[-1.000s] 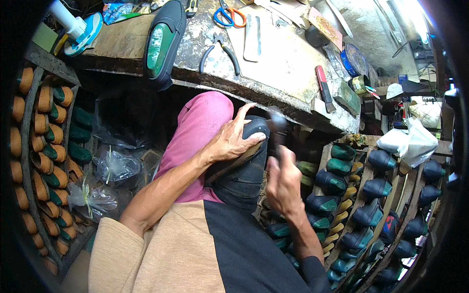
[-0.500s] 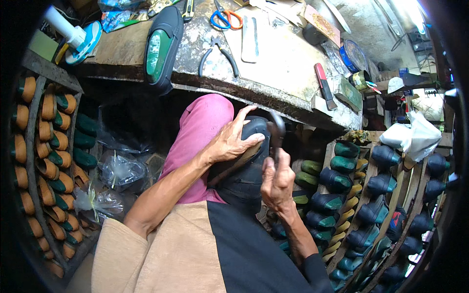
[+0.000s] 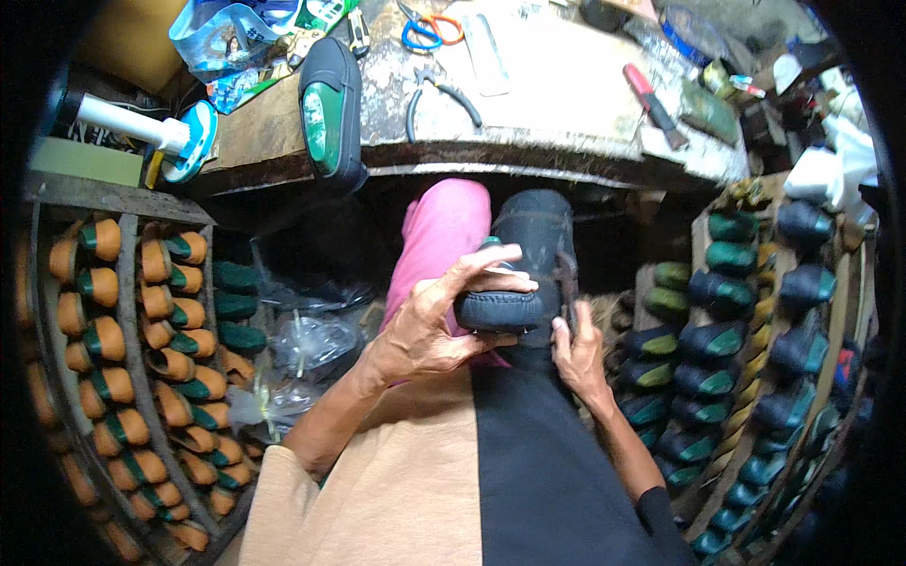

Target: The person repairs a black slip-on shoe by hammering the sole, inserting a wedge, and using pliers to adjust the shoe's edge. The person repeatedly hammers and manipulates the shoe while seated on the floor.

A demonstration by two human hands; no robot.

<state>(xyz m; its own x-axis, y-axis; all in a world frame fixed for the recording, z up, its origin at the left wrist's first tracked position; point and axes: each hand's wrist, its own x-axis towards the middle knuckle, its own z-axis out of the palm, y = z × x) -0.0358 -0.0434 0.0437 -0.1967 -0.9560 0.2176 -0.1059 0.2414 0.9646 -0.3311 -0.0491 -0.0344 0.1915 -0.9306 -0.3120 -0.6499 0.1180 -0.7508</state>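
Note:
My left hand (image 3: 436, 316) is wrapped around a black shoe (image 3: 497, 312), fingers over its top and thumb beneath. One rounded end with stitching along its edge faces me, and a bit of green shows at its far side. The shoe is held above my lap, in front of the dark-covered knee. Just right of it, my right hand (image 3: 579, 354) is closed around a hammer (image 3: 567, 283), which is upright and apart from the shoe. A second black shoe with a green insert (image 3: 327, 123) rests at the bench's front edge.
On the worn workbench (image 3: 377, 123) lie pliers (image 3: 437, 94), scissors (image 3: 432, 31) and a red-handled blade (image 3: 654, 104). Racks of orange-and-green shoe lasts (image 3: 113, 382) stand at left. Another rack, with dark shoes (image 3: 714, 344), is at right. Clear plastic bags (image 3: 316, 341) lie beside my left leg.
The shoe has been lifted and turned so one end faces me, where its underside was up against my thigh. The hammer has moved away from it, lower and to the right. The view has shifted.

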